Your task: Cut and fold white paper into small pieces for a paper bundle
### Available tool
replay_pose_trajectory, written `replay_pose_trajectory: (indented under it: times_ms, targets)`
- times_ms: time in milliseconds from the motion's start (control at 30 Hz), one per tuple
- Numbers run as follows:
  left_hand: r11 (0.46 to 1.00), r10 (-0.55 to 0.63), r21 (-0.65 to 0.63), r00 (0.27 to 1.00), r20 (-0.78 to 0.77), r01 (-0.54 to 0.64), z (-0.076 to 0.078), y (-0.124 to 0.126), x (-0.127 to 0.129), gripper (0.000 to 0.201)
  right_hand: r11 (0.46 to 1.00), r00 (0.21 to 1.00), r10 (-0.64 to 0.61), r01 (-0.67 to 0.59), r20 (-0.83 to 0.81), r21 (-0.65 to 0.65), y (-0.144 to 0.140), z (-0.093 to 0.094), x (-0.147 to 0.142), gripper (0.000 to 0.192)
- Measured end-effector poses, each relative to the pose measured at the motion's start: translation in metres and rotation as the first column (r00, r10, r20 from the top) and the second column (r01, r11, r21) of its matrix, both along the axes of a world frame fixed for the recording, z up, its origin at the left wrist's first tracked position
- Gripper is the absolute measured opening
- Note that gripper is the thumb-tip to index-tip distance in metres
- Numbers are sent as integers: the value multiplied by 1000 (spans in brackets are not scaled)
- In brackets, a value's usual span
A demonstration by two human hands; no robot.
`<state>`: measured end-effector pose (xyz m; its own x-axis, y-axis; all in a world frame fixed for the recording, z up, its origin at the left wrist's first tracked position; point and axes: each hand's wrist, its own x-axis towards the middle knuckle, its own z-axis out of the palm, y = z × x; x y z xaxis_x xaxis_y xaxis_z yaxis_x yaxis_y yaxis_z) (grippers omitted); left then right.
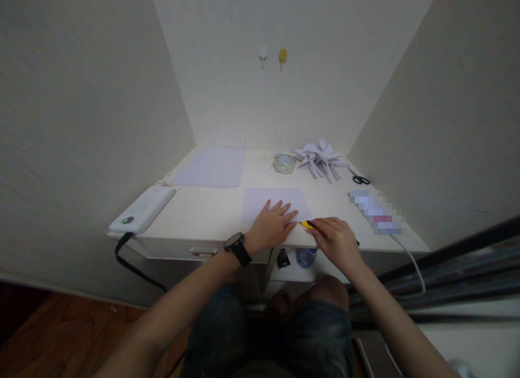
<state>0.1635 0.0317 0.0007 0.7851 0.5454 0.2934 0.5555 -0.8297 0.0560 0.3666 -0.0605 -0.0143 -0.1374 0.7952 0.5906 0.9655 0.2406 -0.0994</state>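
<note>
Pale wooden desk (211, 213) set in a white-walled alcove. Far left on it: stack of white paper (210, 167). Left front edge: white power bank (142, 209) with a black strap hanging over the edge. Centre front: single white sheet (271, 200), lying flat. Back right: heap of folded paper pieces (322, 158), tape roll (284, 163) just beside it, black scissors (359, 178) further right. Left hand (271, 227), watch on the wrist, lies flat with fingers spread on the sheet's near edge, gripping nothing. Right hand (335, 238), fingers curled, holds a yellow-and-black cutter (307, 224) at the sheet's right near corner
</note>
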Motion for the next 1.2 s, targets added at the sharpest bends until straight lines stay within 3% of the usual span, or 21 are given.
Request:
replay_pose_trajectory:
  times_ms: [200, 367, 533, 767, 1000, 1200]
  targets:
    - [1000, -3, -24, 1000, -17, 2, 7, -2, -3, 49, 997, 999, -3, 7, 43, -76, -5, 2, 18, 29]
    - [994, 107, -22, 993, -47, -108, 21, 11, -35, 49, 997, 1000, -12, 13, 15, -80, -5, -1, 21, 30]
    - [980, 165, -85, 975, -150, -179, 19, 27, -62, 52, 998, 999, 22, -24, -29, -57, 4, -4, 20, 27]
    - [987, 128, -76, 979, -156, -141, 10, 32, -64, 55, 981, 978, 184, -189, -103, -44, 26, 6, 28, 20]
    - [987, 141, -55, 978, -156, -151, 9, 30, -63, 56, 978, 973, 188, -198, -135, -63, 31, 9, 26, 21]
    - [987, 135, -61, 972, -193, -149, 11, 30, -63, 58, 951, 950, 286, -298, -124, -87, 39, 10, 24, 22]
